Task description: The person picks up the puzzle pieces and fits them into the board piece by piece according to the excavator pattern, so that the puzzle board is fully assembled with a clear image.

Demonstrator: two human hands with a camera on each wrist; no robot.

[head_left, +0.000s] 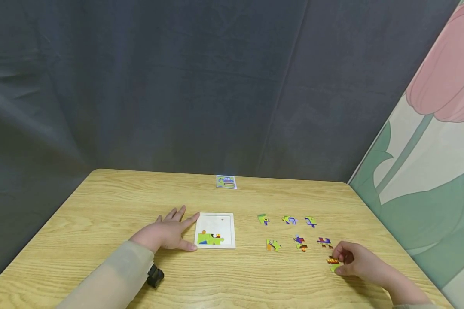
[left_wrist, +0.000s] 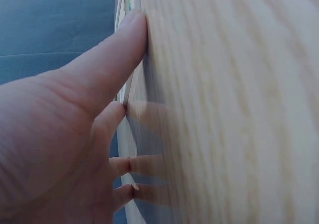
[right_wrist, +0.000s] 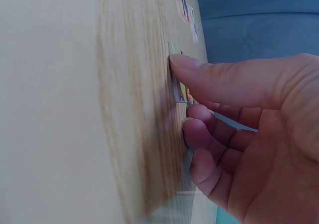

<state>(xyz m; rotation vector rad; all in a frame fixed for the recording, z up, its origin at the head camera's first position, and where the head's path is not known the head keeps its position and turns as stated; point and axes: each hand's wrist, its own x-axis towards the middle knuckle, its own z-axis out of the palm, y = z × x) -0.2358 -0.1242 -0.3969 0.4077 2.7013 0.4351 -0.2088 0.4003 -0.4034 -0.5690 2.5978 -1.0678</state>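
My left hand (head_left: 166, 234) lies with its fingers spread at the left side of a white square puzzle tray (head_left: 228, 231). Its thumb and index finger touch the tray's edge, which also shows in the left wrist view. Joined green jigsaw pieces (head_left: 209, 239) fill the tray's lower left corner. At the far right, my right hand (head_left: 357, 262) pinches a green jigsaw piece (head_left: 334, 267) with a red and yellow band, at the tabletop. In the right wrist view the thumb (right_wrist: 199, 72) lies over the piece (right_wrist: 174, 79), and the other fingers are curled.
Several loose jigsaw pieces lie in two rough rows between the tray and my right hand, among them a green one (head_left: 272, 245) and a red and blue one (head_left: 300, 243). A small printed picture card (head_left: 226, 182) sits at the wooden table's (head_left: 139, 193) back edge, before a dark curtain (head_left: 178, 86).
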